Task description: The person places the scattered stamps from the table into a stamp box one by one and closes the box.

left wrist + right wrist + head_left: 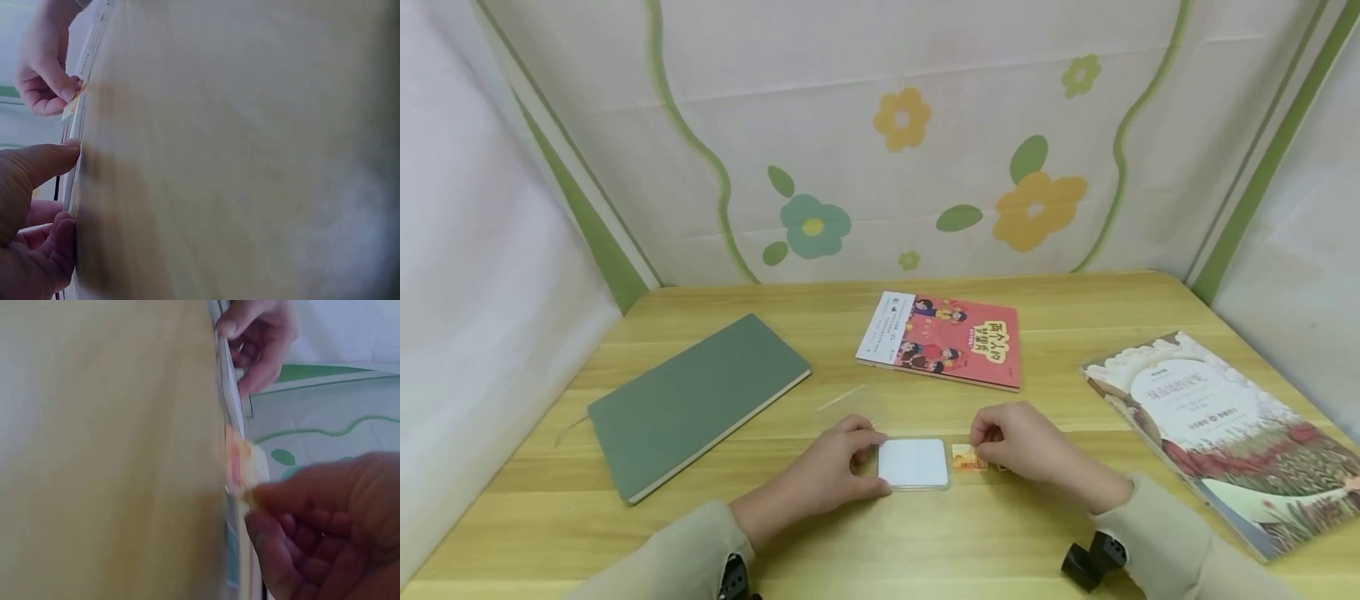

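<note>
Where the head view looks down on the near table (625, 500), the left hand (831, 475) pinches a white card sleeve (913, 462) and the right hand (1022, 446) pinches a small orange card (967, 457) just right of it. The left wrist view shows the left hand's thumb (47, 159) and fingers curled against the sleeve's edge. The right wrist view shows right fingertips (265, 503) closed on the orange card.

Pale wood-grain table (1060, 292), smooth with a soft sheen. Near centre, a white card sleeve (913, 462) of clear, glossy plastic, rounded at the corners. Just right of it, a small orange card (967, 457), thin paper or card stock, printed. Far left, a green notebook (696, 400) with a matt, cloth-like cover and pale paper edges. Far centre, a red book (951, 337) with a smooth printed paper cover. Right, a large picture book (1217, 425), glossy paper cover. Behind and around, matt flowered cloth backdrop (925, 150), faintly creased. Beige fabric sleeves (1172, 542), soft and matt.
</note>
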Demonstrator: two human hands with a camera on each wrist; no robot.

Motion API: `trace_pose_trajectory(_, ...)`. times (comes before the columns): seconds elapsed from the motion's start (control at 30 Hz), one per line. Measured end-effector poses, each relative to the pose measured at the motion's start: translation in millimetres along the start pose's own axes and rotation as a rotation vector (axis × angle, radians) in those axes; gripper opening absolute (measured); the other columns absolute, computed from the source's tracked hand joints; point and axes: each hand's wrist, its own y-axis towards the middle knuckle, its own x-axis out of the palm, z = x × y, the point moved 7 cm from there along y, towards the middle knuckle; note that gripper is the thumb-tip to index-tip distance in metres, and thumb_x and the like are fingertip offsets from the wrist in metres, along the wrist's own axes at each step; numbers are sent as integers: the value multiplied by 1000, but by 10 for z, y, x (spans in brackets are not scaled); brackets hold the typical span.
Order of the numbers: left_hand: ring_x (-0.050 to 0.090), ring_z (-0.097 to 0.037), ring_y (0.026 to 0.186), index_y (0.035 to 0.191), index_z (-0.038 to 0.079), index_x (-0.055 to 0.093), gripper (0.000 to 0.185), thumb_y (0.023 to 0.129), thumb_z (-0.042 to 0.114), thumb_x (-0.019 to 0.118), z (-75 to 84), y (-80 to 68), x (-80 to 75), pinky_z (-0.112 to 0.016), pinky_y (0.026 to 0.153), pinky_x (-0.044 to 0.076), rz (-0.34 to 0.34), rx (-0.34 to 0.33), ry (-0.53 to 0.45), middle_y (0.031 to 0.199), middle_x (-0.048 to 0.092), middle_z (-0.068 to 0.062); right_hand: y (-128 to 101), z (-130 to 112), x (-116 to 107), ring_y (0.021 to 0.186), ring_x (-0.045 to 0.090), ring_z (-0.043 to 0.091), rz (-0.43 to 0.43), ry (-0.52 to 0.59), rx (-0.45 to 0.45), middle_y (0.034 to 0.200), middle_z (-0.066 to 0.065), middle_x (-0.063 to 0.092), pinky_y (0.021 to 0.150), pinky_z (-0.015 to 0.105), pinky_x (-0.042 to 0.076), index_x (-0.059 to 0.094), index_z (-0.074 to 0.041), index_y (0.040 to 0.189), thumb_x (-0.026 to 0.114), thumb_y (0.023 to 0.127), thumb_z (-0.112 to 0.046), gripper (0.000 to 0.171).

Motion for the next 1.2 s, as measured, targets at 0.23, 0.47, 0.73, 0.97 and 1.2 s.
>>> trace_pose_trajectory(0.23,45,-10,81,121,3,59,56,75,30,77,1,10,17,-21,65,40,-15,-12,7,107,47,0,47,21,-43,68,50,14,-136,102,-22,75,-1,58,58,25,44,63,-9,80,65,83,-7,4)
trace_pose_trajectory(0.47,45,-9,81,122,4,59,57,75,33,76,-7,36,54,-20,66,40,-22,-16,7,106,47,1,33,50,-157,71,50,18,-219,236,1,79,4,59,61,29,44,63,-5,86,65,82,-9,7)
trace_pose_trajectory(0.73,45,-9,81,122,6,59,56,76,33,76,-49,24,52,-20,66,41,-12,-41,12,104,46,4,181,-169,-34,73,53,19,-255,272,-25,80,4,60,67,32,46,64,-7,88,66,83,-13,8)
trace_pose_trajectory(0.97,45,-10,82,122,7,59,56,76,33,76,-64,34,67,-20,67,41,-17,-48,-13,106,46,3,329,-260,158,74,52,18,-235,263,5,80,2,61,68,31,45,65,-10,85,67,81,-11,5)
trace_pose_trajectory(1.2,45,-10,82,123,8,59,58,75,36,76,-92,36,70,-20,67,41,-11,-52,-6,108,46,4,396,-364,284,72,51,16,-222,270,-15,77,0,60,66,30,42,66,-9,83,67,80,-7,3)
